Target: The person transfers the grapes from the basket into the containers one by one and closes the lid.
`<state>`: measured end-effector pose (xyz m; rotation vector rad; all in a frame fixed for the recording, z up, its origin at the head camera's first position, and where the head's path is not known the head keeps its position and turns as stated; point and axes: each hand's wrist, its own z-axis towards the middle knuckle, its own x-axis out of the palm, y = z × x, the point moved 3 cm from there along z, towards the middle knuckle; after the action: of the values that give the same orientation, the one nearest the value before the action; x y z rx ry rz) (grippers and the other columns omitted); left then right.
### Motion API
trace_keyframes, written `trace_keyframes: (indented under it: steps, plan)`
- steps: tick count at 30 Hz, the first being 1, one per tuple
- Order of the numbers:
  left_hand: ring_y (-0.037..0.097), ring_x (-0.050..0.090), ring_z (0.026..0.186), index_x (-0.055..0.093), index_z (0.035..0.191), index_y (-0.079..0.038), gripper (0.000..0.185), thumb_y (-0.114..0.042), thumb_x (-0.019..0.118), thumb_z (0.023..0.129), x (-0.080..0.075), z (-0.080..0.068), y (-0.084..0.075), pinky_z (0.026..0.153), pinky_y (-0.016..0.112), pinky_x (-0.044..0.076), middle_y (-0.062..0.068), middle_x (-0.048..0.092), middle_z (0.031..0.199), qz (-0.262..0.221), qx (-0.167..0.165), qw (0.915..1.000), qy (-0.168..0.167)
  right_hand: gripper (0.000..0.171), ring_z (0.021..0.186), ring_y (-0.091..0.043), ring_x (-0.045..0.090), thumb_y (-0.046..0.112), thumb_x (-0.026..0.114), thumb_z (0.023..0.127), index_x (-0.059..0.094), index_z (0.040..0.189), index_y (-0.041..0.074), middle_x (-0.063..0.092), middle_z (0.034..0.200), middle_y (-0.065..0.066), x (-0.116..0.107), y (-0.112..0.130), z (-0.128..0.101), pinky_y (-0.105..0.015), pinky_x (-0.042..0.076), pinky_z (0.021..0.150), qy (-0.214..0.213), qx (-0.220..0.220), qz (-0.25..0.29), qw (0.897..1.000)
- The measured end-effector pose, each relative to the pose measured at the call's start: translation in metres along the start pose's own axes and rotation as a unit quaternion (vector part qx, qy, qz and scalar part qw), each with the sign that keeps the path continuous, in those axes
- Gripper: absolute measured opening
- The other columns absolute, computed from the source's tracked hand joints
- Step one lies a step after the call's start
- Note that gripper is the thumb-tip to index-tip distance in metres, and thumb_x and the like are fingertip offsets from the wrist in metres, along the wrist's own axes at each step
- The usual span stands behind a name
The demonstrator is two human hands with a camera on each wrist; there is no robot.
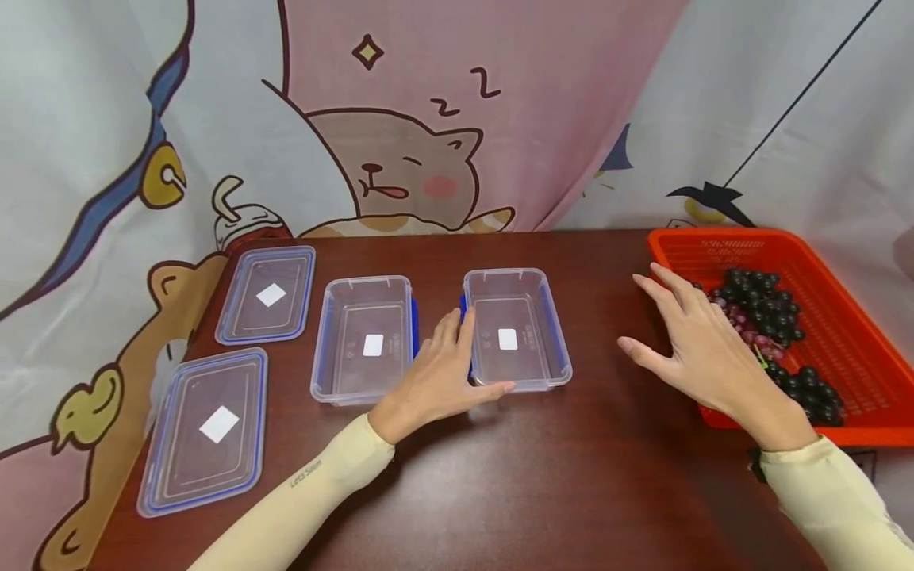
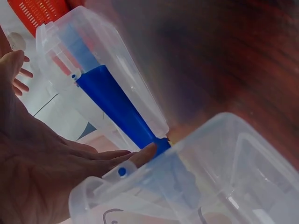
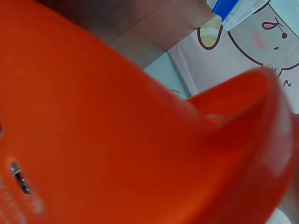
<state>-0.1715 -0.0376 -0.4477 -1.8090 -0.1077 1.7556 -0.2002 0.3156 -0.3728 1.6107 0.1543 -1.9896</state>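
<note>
A red basket is being borne by the brown table at the right, its long axis running far to near, slanting rightward. At the middle, a left box and a right box are being supported side by side, mouths upward, long axes running far to near. At the left, two lids are being aligned similarly. The right hand is being held by the basket's left side, fingers spread, grasping nothing; the left hand, between the boxes, fingers straight, unclenched; contact cannot be told. Grapes are being held in the basket.
</note>
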Motion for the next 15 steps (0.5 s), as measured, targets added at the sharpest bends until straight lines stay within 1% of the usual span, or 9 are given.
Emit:
trace_keyframes:
  steps: [5,10,12,15]
  plan:
    - [0.044,0.029,0.159,0.012,0.174,-0.001,0.133,-0.088,0.063,0.088,0.004,0.001,-0.001,0.119,0.061,0.039,0.032,0.022,0.174,0.001,-0.009,1.0000,-0.003,0.094,0.152,-0.054,0.031,0.049,0.076,0.099,0.029,0.174,0.017,0.022,0.179,-0.015,-0.002,-0.009,-0.007,-0.078,0.018,0.120,0.007,0.021,0.011,1.000]
    - [0.043,0.027,0.160,0.010,0.174,0.001,0.137,-0.091,0.062,0.086,0.008,0.000,-0.002,0.119,0.060,0.040,0.030,0.019,0.176,-0.004,-0.036,0.9993,0.003,0.095,0.154,-0.055,0.027,0.049,0.074,0.101,0.024,0.176,0.018,0.019,0.179,-0.017,-0.005,-0.018,-0.010,-0.082,0.017,0.118,0.013,0.042,0.013,0.999]
    - [0.044,0.027,0.160,0.010,0.173,0.002,0.139,-0.091,0.063,0.085,0.010,0.001,-0.003,0.118,0.060,0.040,0.030,0.017,0.176,-0.005,-0.045,0.9990,0.003,0.094,0.154,-0.055,0.027,0.049,0.073,0.102,0.023,0.176,0.018,0.018,0.179,-0.018,-0.005,-0.021,-0.011,-0.082,0.019,0.117,0.014,0.046,0.012,0.999]
    - [0.046,0.026,0.160,0.011,0.172,0.005,0.138,-0.089,0.064,0.086,0.013,0.001,-0.004,0.118,0.061,0.040,0.031,0.016,0.176,-0.007,-0.049,0.9988,-0.001,0.091,0.152,-0.056,0.028,0.046,0.071,0.103,0.025,0.176,0.017,0.020,0.179,-0.018,-0.004,-0.026,-0.013,-0.082,0.020,0.116,0.009,0.042,0.016,0.999]
